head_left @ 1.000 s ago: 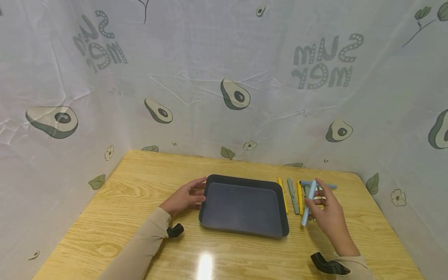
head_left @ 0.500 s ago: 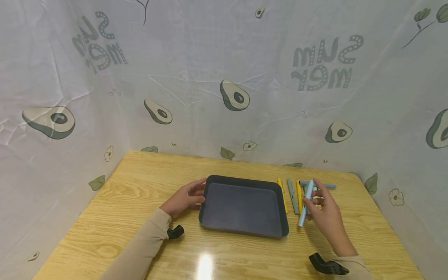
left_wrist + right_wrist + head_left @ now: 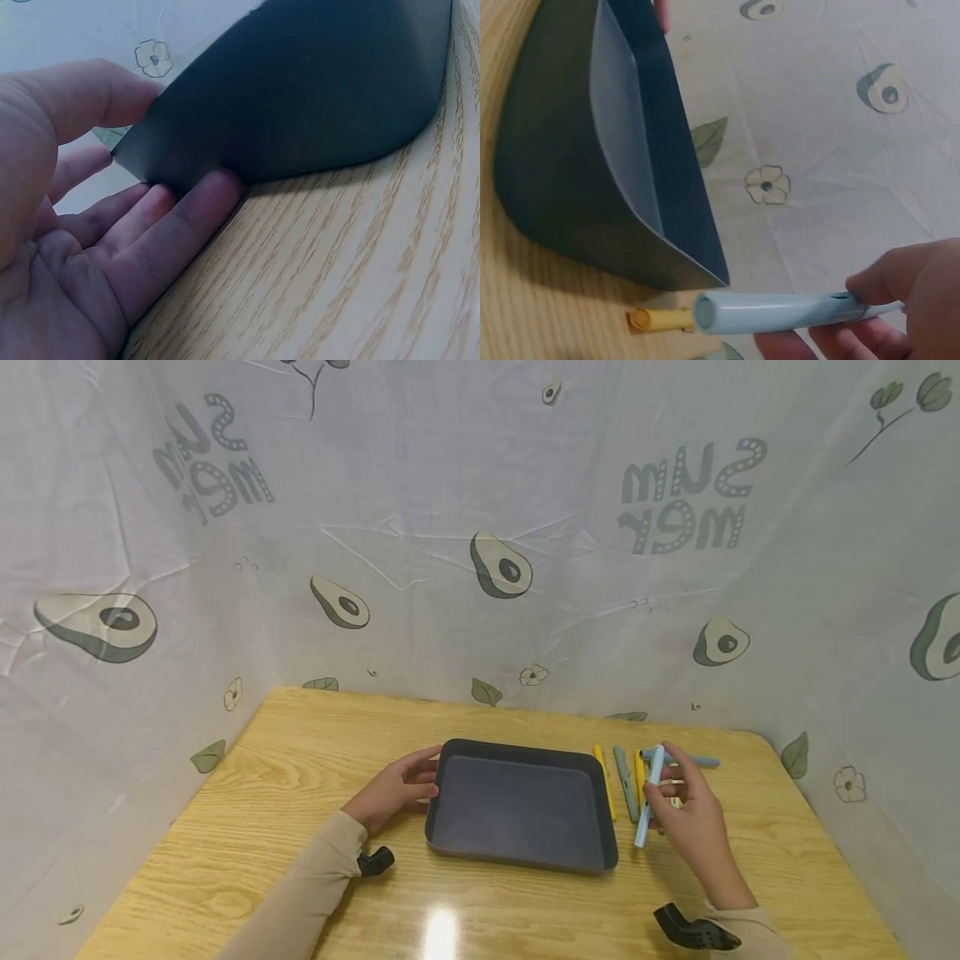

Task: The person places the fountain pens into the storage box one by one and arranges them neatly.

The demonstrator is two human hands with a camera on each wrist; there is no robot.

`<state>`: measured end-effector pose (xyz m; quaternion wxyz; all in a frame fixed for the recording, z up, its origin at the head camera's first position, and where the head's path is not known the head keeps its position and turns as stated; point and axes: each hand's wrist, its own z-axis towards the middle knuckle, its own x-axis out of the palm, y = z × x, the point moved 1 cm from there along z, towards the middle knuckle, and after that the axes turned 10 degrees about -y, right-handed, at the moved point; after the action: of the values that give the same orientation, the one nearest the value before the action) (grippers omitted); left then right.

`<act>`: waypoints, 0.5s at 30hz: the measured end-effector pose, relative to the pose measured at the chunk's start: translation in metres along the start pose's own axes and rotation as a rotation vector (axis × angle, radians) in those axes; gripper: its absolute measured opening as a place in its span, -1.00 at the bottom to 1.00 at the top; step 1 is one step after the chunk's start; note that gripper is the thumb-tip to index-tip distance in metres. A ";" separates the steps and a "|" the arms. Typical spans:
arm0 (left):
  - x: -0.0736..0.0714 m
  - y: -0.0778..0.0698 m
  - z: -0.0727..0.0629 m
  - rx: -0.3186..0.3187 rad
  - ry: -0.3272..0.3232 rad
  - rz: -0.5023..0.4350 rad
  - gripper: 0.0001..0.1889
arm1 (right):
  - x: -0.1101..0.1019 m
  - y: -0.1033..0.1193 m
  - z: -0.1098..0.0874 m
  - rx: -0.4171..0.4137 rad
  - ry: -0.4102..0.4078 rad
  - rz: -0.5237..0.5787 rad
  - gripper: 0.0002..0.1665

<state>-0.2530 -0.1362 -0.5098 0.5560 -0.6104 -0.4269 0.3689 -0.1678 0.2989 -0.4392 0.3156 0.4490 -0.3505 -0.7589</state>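
In the head view, a dark grey rectangular tray (image 3: pixel 525 810) rests on the wooden table. At its left side is my left hand (image 3: pixel 392 789), the thumb and fingertips touching the tray's rim and outer wall. Right of the tray, my right hand (image 3: pixel 693 818) holds a light blue pen (image 3: pixel 650 797) above the table, pinched between thumb and fingers. The right wrist view shows this pen's rounded end (image 3: pixel 712 313) pointing toward the tray corner. Beside the tray lie a yellow pen (image 3: pixel 604 781) and a grey-green pen (image 3: pixel 626 783); other pens are partly hidden behind my right hand.
A blue pen (image 3: pixel 701 762) lies crosswise at the back right of the table (image 3: pixel 322 727). A pale printed cloth (image 3: pixel 420 527) hangs behind and at both sides of it. Black wrist mounts (image 3: pixel 693 929) stick out from both sleeves.
My right hand has moved slightly left with the light blue pen, closer to the tray's right edge. The left hand and the tray stay in place; the head view shifts slightly.
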 end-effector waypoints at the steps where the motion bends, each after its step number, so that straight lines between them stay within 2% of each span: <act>1: 0.000 0.001 0.000 0.000 0.000 -0.001 -0.22 | 0.002 0.000 0.000 -0.001 -0.009 0.000 -0.14; 7: -0.001 0.002 -0.001 0.003 0.000 -0.001 -0.23 | 0.014 0.008 0.000 0.003 -0.067 0.014 -0.18; 11: -0.001 0.003 0.000 0.005 0.004 -0.007 -0.23 | 0.022 0.015 0.005 0.016 -0.029 0.007 -0.18; 15: -0.001 0.004 0.001 0.006 0.004 -0.012 -0.23 | 0.029 0.022 0.009 0.065 0.013 0.013 -0.16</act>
<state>-0.2540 -0.1364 -0.5142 0.5609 -0.6070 -0.4283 0.3654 -0.1843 0.2657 -0.4314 0.3080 0.4618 -0.3758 -0.7421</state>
